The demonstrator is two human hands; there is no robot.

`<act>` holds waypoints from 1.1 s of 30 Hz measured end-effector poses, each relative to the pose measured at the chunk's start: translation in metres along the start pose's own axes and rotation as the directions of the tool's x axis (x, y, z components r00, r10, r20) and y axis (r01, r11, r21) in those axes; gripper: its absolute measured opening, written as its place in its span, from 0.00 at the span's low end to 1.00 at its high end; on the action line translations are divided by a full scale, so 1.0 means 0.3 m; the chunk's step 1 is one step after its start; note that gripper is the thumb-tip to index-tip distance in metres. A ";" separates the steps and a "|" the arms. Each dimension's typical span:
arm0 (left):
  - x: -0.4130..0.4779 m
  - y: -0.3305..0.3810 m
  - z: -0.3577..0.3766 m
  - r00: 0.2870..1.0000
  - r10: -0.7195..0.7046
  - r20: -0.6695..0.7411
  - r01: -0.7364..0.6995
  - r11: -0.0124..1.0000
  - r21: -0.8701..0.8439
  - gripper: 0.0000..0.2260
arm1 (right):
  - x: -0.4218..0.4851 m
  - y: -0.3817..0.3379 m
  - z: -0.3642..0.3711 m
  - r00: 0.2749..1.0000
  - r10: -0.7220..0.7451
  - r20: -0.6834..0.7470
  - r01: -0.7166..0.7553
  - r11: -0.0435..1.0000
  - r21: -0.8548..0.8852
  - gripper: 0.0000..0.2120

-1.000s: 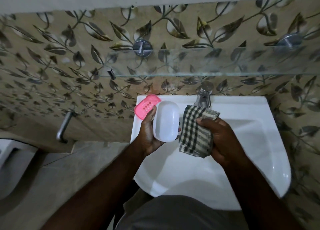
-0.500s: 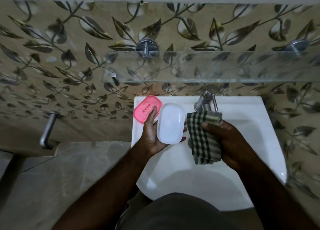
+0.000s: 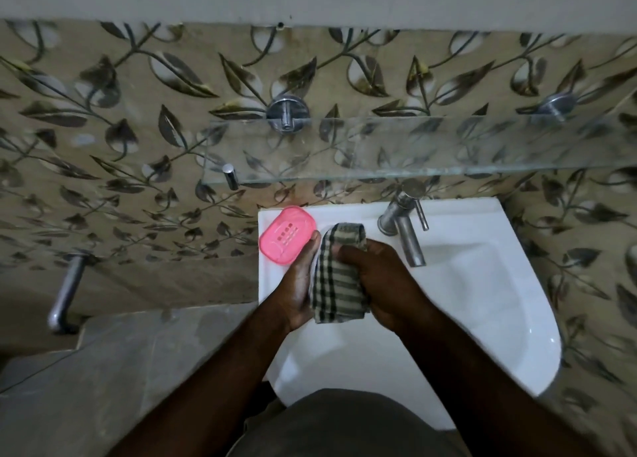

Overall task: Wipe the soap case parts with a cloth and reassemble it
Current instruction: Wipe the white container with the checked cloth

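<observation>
Where both hands meet over the sink (image 3: 510, 318): right hand (image 3: 382, 277) grips checked cloth (image 3: 332, 284), soft and bunching. Left hand (image 3: 296, 284) cups beneath it, fingers hidden, hold cannot be told. Beyond, on the rim, pink soap-case tray (image 3: 286, 234): likely light, stiff, slippery plastic; take by the long edges.

The left forearm (image 3: 220, 370) and right forearm (image 3: 482, 370) are bare from the frame's lower edge up to the wrists. The left hand (image 3: 298, 284) and right hand (image 3: 382, 280) are bare as well. Low in the middle shows a plain garment (image 3: 344, 425) of dull grey-brown cloth, smooth across its width, with a rounded upper outline and a small fold at its left side.
</observation>
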State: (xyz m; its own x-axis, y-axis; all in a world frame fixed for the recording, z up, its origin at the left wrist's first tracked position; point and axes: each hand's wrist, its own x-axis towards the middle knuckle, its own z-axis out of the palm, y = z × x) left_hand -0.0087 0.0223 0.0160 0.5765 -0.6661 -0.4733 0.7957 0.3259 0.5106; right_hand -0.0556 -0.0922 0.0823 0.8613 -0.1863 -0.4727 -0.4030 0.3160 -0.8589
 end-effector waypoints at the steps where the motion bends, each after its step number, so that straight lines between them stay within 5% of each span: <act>1: 0.001 0.001 -0.004 1.000 -0.007 -0.007 0.008 1.000 0.009 0.30 | -0.006 0.010 0.015 1.000 0.007 0.006 -0.007 0.999 -0.034 0.07; 8: 0.027 -0.004 0.011 1.000 -0.011 -0.010 0.011 1.000 -0.008 0.28 | -0.011 -0.015 -0.028 0.979 0.169 0.111 -0.134 0.953 -0.270 0.08; 14: 0.035 0.006 0.080 1.000 0.027 0.002 -0.027 0.996 -0.080 0.25 | 0.044 -0.067 -0.007 0.997 -0.026 -0.079 0.030 0.998 0.049 0.08; 17: 0.032 0.028 0.072 0.998 0.052 -0.021 -0.053 0.997 -0.054 0.27 | 0.013 -0.039 0.012 0.996 -0.085 -0.033 0.082 0.993 -0.079 0.08; 21: 0.014 0.058 0.070 0.996 0.089 -0.011 -0.089 0.996 -0.010 0.27 | -0.007 -0.047 -0.001 0.994 0.032 0.101 -0.006 0.971 -0.240 0.07; 28: -0.006 0.046 0.105 0.992 0.125 0.007 -0.125 0.992 0.030 0.24 | 0.035 -0.078 0.022 0.998 -0.057 -0.037 0.060 0.994 0.095 0.06; 33: -0.002 0.081 0.100 0.987 0.161 -0.002 -0.159 0.981 0.111 0.23 | -0.040 -0.045 -0.001 0.989 0.049 0.143 -0.014 0.971 -0.238 0.07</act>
State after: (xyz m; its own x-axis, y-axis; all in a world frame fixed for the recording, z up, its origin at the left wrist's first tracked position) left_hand 0.0047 0.0105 0.0502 0.6973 -0.6035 -0.3868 0.6681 0.3516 0.6558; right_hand -0.0606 -0.0946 0.0995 0.8760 -0.0357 -0.4810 -0.4767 0.0880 -0.8746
